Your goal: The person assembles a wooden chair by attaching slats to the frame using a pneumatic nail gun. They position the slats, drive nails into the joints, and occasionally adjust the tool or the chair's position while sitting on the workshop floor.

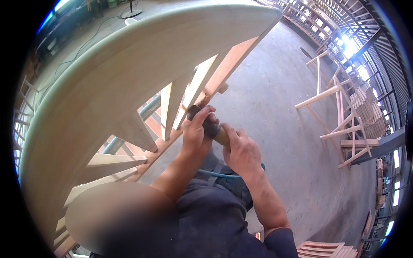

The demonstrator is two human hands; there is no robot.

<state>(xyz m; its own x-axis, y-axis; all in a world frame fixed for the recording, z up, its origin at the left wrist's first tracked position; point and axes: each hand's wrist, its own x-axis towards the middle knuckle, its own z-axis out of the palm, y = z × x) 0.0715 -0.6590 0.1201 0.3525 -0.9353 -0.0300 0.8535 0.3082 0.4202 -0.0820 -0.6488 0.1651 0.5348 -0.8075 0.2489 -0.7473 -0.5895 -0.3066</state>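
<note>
Hand-held power tool [211, 128], dark head, yellowish body, probably a sander, sits just beside the wooden rail [167, 143] of a slatted frame. Left hand [195, 132]: fingers curled round the dark head. Right hand [241, 152]: closed round the yellowish body. Blue-green hose [219, 174] runs below the hands. Broad curved wooden panel [129, 64] at left.
</note>
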